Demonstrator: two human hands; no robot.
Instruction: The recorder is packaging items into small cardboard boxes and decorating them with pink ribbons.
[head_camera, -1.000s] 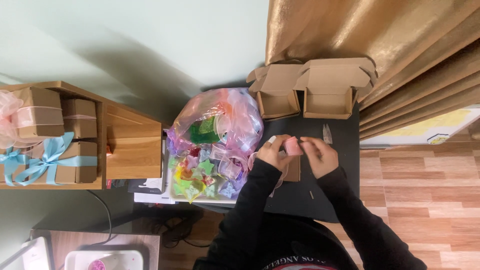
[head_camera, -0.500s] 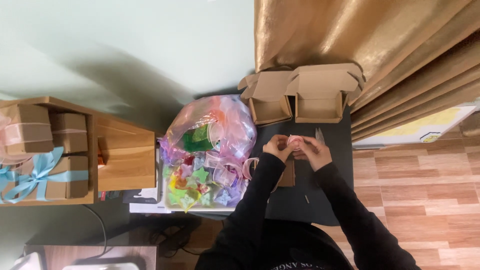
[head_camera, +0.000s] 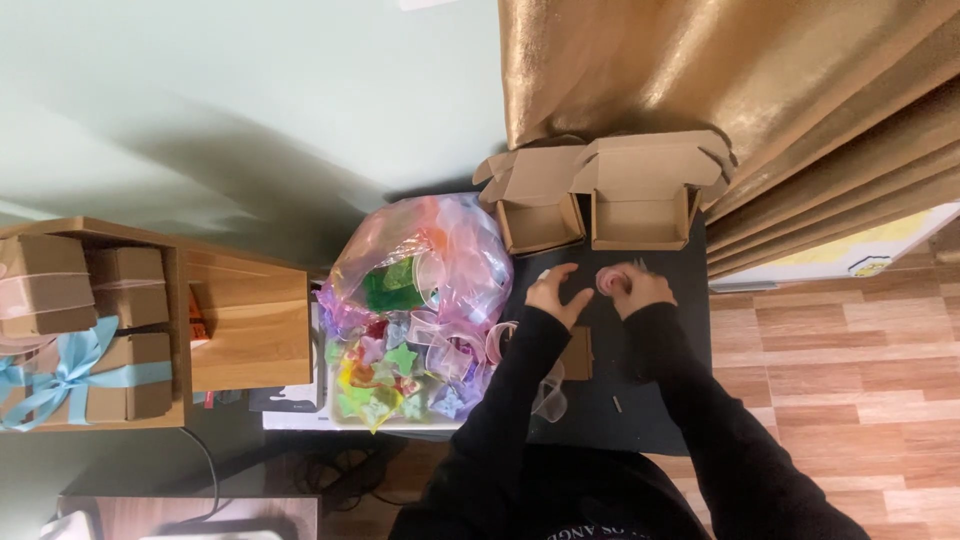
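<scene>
Overhead view of a dark work surface (head_camera: 640, 420). Behind the grip hangs a gold pleated curtain (head_camera: 700, 70); beyond the fingertips stand two open cardboard boxes (head_camera: 600, 200), matte and stiff. Left of the grip bulges a clear plastic bag (head_camera: 420, 300) of coloured star shapes and sheer ribbon. The right hand (head_camera: 640, 290) closes on a small pink ribbon roll (head_camera: 608, 280); the left hand (head_camera: 553, 292) hovers beside it, fingers half curled, holding nothing discernible. Best handled with light pinching: the ribbon looks thin and slippery.

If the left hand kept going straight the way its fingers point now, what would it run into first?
Most likely the open cardboard box just beyond the left hand. Bare black tabletop lies between them; height above it is hard to judge from overhead.
</scene>
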